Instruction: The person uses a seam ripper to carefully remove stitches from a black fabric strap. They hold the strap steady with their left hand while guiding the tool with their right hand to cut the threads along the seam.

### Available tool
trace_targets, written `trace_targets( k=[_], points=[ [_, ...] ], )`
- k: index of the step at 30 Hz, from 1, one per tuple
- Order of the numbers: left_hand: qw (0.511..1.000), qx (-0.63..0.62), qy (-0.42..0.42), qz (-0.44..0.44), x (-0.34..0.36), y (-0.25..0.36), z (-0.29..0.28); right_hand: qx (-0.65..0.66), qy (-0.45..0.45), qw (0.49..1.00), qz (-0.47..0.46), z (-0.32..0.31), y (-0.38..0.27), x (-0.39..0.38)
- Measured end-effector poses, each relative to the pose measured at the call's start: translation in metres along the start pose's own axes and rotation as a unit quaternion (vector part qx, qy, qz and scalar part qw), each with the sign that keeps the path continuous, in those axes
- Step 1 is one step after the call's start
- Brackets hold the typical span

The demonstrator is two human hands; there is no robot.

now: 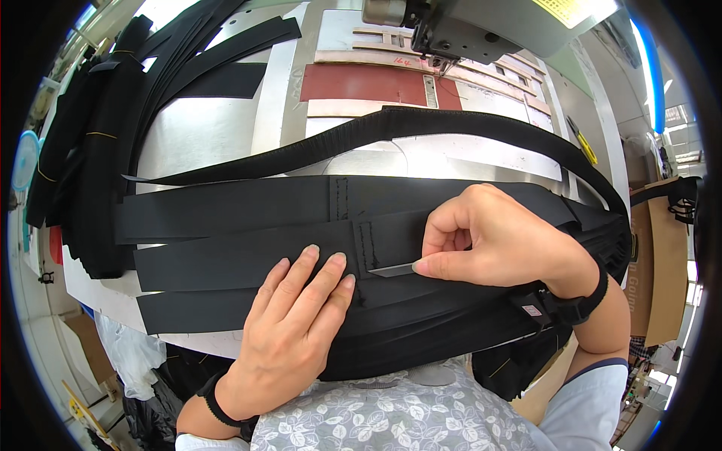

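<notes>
- A table [199, 139] with a pale grey top carries everything.
- Wide black strips [241, 259] lie overlapping in rows along its near side, some with stitched seams.
- Behind them, a long black band [481, 125] arches from left to right.
- Tied black bundles [98, 161] lie at the left edge, with loose strips [226, 79] beside them.
- Toward the back lie a reddish-brown board [361, 85] and pale slats [376, 59].
- A yellow-and-black tool [587, 149] rests near the right edge.

Red handwriting [407, 62] on pale strip [346, 57], lettering [632, 289] on cardboard [665, 270]
</notes>
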State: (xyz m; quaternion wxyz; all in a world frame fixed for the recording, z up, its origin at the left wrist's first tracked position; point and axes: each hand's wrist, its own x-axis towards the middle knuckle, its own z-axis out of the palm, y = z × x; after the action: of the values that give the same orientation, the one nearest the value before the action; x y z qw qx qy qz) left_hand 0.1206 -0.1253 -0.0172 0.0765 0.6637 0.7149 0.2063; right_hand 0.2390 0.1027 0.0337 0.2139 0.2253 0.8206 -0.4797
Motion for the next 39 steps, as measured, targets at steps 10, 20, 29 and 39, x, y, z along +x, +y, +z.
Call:
trace_targets(
  k=[10, 20, 29, 39],
  points=[
    [1.0, -0.012, -0.001, -0.004, 0.0, -0.001, 0.003, -0.015, 0.037, 0.999, -0.019, 0.006, 0.001, 0.001],
    [1.0, 0.02, 0.016, -0.003, 0.003, 0.001, 0.001, -0.067, 0.098, 0.992, -0.043, 0.016, 0.003, 0.002],
    [1.0, 0.004, 0.015, -0.004, 0.002, 0.0, 0.0, 0.043, -0.008, 0.999, -0.029, -0.005, 0.007, -0.004],
    [1.0, 0.019, 0.012, 0.012, 0.001, -0.001, 0.002, -0.017, 0.041, 0.998, -0.049, 0.006, 0.008, -0.004]
  ],
)
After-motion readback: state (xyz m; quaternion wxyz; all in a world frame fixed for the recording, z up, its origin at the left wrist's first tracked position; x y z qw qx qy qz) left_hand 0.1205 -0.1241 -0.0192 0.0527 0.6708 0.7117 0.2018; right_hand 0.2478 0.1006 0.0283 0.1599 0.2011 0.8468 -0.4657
